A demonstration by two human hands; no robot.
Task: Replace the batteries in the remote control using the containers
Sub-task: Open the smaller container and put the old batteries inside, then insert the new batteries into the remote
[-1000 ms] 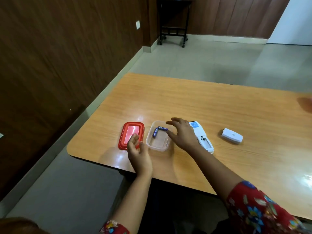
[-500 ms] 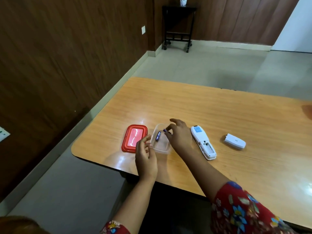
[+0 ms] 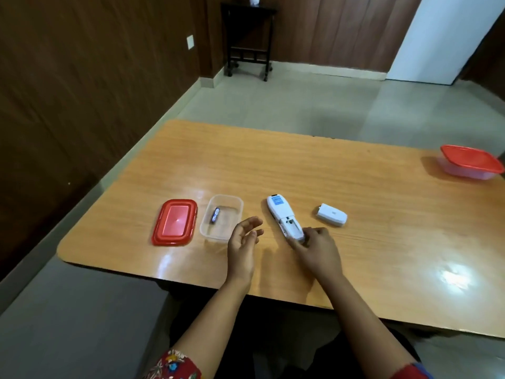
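The white remote (image 3: 281,213) lies back-up on the wooden table (image 3: 273,165) with its battery bay uncovered. Its white cover (image 3: 332,214) rests to the right of it. Left of the remote stands an open clear container (image 3: 237,208) with one blue battery (image 3: 215,215) inside, and its red lid (image 3: 175,222) lies further left. My right hand (image 3: 318,248) is pinched at the near end of the remote's bay; the battery in its fingers is hidden. My left hand (image 3: 243,240) hovers open between the container and the remote.
A second clear container with a red lid on (image 3: 470,165) stands at the far right edge of the table. A dark wood wall runs along the left. A small black stand (image 3: 247,39) is in the far corner of the room.
My right hand took one of the two batteries out of the clear container and carried it right to the remote. My left hand let go of the container and moved right.
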